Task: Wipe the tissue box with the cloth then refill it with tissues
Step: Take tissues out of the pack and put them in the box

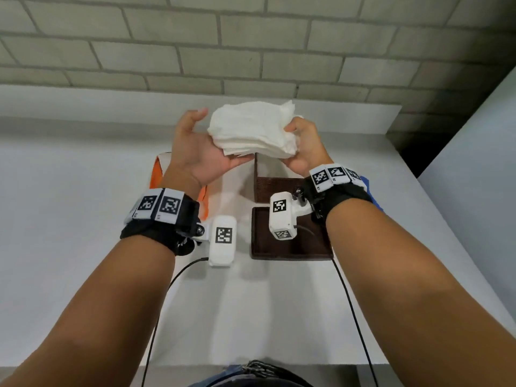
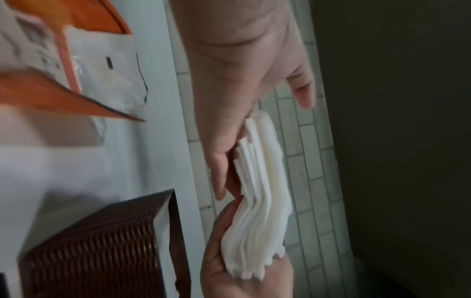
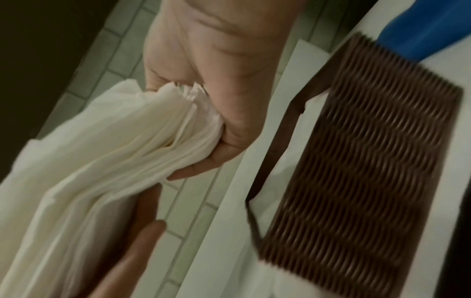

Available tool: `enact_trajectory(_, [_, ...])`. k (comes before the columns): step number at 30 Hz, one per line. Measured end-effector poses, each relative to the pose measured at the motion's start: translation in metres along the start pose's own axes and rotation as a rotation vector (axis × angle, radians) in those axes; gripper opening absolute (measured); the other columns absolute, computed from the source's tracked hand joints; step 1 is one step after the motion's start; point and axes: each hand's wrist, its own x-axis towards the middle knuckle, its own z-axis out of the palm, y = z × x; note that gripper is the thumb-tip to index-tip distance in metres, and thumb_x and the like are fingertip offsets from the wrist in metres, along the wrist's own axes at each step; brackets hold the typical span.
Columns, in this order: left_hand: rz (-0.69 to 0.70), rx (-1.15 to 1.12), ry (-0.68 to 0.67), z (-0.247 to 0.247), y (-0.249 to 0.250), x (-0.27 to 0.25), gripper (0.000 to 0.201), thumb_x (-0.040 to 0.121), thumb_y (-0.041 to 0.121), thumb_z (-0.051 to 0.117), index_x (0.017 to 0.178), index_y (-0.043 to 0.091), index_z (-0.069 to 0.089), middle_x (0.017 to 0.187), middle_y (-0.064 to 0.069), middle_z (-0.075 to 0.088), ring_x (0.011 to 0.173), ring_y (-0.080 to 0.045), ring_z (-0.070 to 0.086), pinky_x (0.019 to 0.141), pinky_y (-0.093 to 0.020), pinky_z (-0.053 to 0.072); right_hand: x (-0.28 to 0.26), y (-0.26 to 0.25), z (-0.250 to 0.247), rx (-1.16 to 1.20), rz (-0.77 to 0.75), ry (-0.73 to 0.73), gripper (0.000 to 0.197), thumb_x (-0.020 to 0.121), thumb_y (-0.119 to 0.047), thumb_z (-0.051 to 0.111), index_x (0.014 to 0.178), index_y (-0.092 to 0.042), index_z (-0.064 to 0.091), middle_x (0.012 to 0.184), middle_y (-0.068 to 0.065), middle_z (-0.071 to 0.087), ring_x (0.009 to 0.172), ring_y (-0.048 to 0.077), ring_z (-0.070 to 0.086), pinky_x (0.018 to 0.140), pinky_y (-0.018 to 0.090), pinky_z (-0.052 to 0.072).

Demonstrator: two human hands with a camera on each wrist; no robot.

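Note:
I hold a thick stack of white tissues (image 1: 251,129) in the air over the table. My left hand (image 1: 201,155) lies palm up beneath the stack's left end, fingers straight along it and thumb standing apart, as the left wrist view (image 2: 229,80) also shows. My right hand (image 1: 303,143) pinches the right end, thumb on top and fingers curled under (image 3: 224,121). Just below stands the brown woven tissue box (image 1: 276,188), open at the top, with something white inside (image 3: 280,171). Its brown lid (image 1: 265,247) lies flat on the table, nearer to me.
An opened orange and white tissue packet (image 1: 156,171) lies on the white table (image 1: 83,219) under my left wrist. The blue cloth (image 1: 370,191) sits right of the box, mostly behind my right wrist. A tiled wall (image 1: 251,51) stands behind, and the table's right edge lies beyond the cloth.

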Motion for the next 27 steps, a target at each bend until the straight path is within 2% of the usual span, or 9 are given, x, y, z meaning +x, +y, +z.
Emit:
enact_trajectory(2, [-0.042,0.032,0.104,0.008,-0.008,0.013,0.055,0.077,0.039,0.060,0.121,0.005,0.057,0.125,-0.016,0.064,0.112,-0.033,0.064,0.092,-0.049,0.052,-0.004,-0.007,-0.014,-0.015,-0.009,0.044,0.039,0.080,-0.018,0.039,0.115,-0.005,0.053,0.097,0.015,0.064,0.089,0.032,0.061,0.077,0.036,0.052])
enact_trajectory(6, [-0.042,0.238,0.323,0.013,-0.032,0.044,0.013,0.089,0.001,0.056,0.100,0.006,0.061,0.079,-0.009,0.074,0.063,-0.021,0.073,0.062,-0.034,0.060,-0.008,-0.012,-0.030,-0.214,0.005,0.109,0.055,0.086,-0.051,0.053,0.125,-0.012,0.057,0.112,0.010,0.070,0.100,0.028,0.067,0.087,0.041,0.055])
enact_trajectory(7, [-0.052,0.257,0.324,0.015,-0.037,0.048,0.014,0.089,-0.004,0.054,0.099,0.005,0.061,0.075,-0.009,0.074,0.063,-0.021,0.073,0.061,-0.033,0.060,-0.009,-0.013,-0.035,-0.310,0.006,0.136,0.054,0.083,-0.048,0.061,0.126,-0.014,0.057,0.115,0.009,0.070,0.103,0.027,0.067,0.089,0.042,0.055])
enact_trajectory(10, [-0.041,0.370,0.309,0.020,-0.047,0.053,0.020,0.085,-0.011,0.056,0.100,0.001,0.060,0.096,-0.013,0.069,0.087,-0.028,0.067,0.072,-0.036,0.059,-0.014,-0.018,-0.049,-0.612,-0.015,0.240,0.049,0.081,-0.017,0.072,0.126,-0.009,0.056,0.114,0.008,0.069,0.100,0.025,0.067,0.079,0.035,0.058])
enact_trajectory(13, [-0.031,0.464,0.325,0.025,-0.050,0.054,0.019,0.081,-0.014,0.061,0.094,0.000,0.061,0.111,-0.014,0.066,0.094,-0.030,0.064,0.082,-0.038,0.054,-0.018,-0.027,-0.061,-0.771,0.014,0.315,0.046,0.081,-0.017,0.073,0.122,-0.004,0.059,0.116,0.010,0.068,0.101,0.026,0.068,0.086,0.038,0.056])
enact_trajectory(19, [-0.167,0.424,0.166,0.039,-0.051,0.059,0.030,0.086,0.009,0.064,0.114,0.002,0.057,0.104,-0.014,0.067,0.094,-0.030,0.067,0.076,-0.038,0.059,-0.025,-0.027,-0.059,-0.563,0.031,0.046,0.023,0.088,-0.006,0.062,0.111,-0.009,0.060,0.112,0.010,0.067,0.102,0.027,0.067,0.090,0.040,0.056])
enact_trajectory(22, [-0.155,0.282,0.191,0.033,-0.045,0.063,0.038,0.082,0.021,0.068,0.116,0.007,0.062,0.112,-0.015,0.069,0.104,-0.033,0.066,0.089,-0.045,0.055,-0.024,-0.029,-0.064,-0.472,-0.047,0.112,0.041,0.087,-0.005,0.063,0.127,-0.005,0.055,0.106,0.005,0.069,0.094,0.019,0.068,0.083,0.032,0.058])
enact_trajectory(25, [-0.177,0.290,0.253,0.032,-0.048,0.067,0.036,0.085,0.020,0.067,0.117,0.004,0.061,0.112,-0.016,0.069,0.102,-0.033,0.067,0.083,-0.045,0.058,-0.023,-0.029,-0.064,-0.483,-0.030,0.161,0.040,0.090,-0.018,0.062,0.129,-0.011,0.053,0.109,0.004,0.068,0.099,0.021,0.066,0.081,0.036,0.059])
enact_trajectory(27, [-0.159,0.415,0.333,0.033,-0.056,0.072,0.041,0.086,0.014,0.067,0.124,0.000,0.056,0.114,-0.016,0.067,0.100,-0.032,0.065,0.077,-0.042,0.057,-0.022,-0.029,-0.060,-0.555,0.025,0.162,0.032,0.090,-0.020,0.063,0.120,-0.018,0.055,0.111,0.003,0.066,0.099,0.020,0.065,0.069,0.035,0.061])
